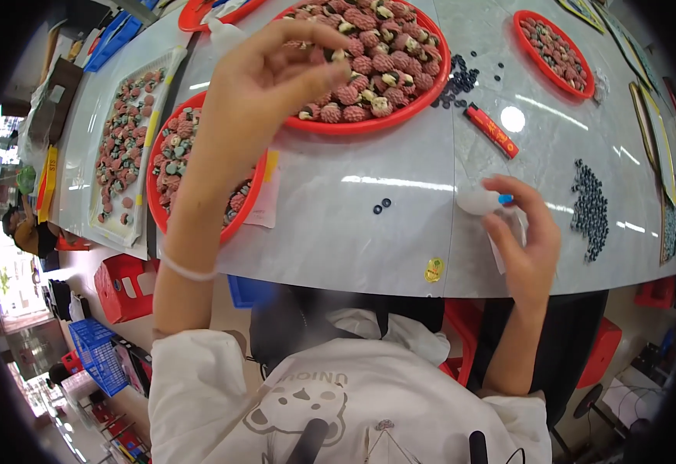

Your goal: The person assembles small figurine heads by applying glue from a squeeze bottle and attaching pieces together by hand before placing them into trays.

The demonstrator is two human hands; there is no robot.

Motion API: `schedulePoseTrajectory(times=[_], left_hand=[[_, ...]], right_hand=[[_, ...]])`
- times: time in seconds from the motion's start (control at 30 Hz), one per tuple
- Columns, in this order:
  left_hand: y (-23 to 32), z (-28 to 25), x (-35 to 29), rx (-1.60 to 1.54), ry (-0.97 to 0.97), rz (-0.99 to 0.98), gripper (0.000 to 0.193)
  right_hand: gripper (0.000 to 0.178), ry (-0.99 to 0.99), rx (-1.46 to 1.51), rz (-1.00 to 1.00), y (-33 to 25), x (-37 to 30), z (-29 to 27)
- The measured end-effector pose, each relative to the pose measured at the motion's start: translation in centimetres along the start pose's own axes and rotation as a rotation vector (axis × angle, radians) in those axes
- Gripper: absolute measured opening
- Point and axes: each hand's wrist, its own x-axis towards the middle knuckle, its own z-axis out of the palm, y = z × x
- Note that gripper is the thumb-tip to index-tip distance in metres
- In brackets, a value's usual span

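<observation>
Over the large red tray (369,127) at the top middle is my left hand (264,85), thumb and index finger curled around a small pink-and-cream berry-shaped piece (339,56). Many similar knobbly pink pieces (384,58) with dark and cream parts fill that tray. To the right, close to the table's near edge, my right hand (531,240) has its thumb and index finger around a small white squeeze bottle (477,201) with a blue tip. Two small black rings (382,206) lie on the tabletop between my hands.
Left of my forearm are a red tray (152,205) of pink and grey-green pieces and a white tray (121,232). Black rings lie in piles (589,209) on the right. A red tube (492,131) and a smaller red tray (520,39) lie farther back. Another white bottle (225,35) stands upper left.
</observation>
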Motion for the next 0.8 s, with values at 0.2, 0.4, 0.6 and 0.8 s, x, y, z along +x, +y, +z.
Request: schedulePoseTrajectory(times=[0.2, 0.4, 0.6, 0.8], left_hand=[[-1.1, 4.8, -6.8, -0.462, 0.011, -0.151, 0.026], [-3.4, 7.4, -9.7, -0.813, -0.083, -0.236, 0.027], [-3.1, 9.9, -10.4, -0.796, 0.013, -0.331, 0.031], [-3.3, 10.2, -11.1, -0.815, -0.01, -0.304, 0.037]], right_hand=[[0.029, -0.127, 0.212, -0.008, 0.7, 0.2, 1.2], [0.046, -0.263, 0.371, 0.147, -1.0, -0.6, -3.0], [0.046, -0.141, 0.233, -0.103, -1.1, -0.9, -3.9], [0.044, -0.043, 0.278, -0.133, -1.0, -1.5, -3.7]])
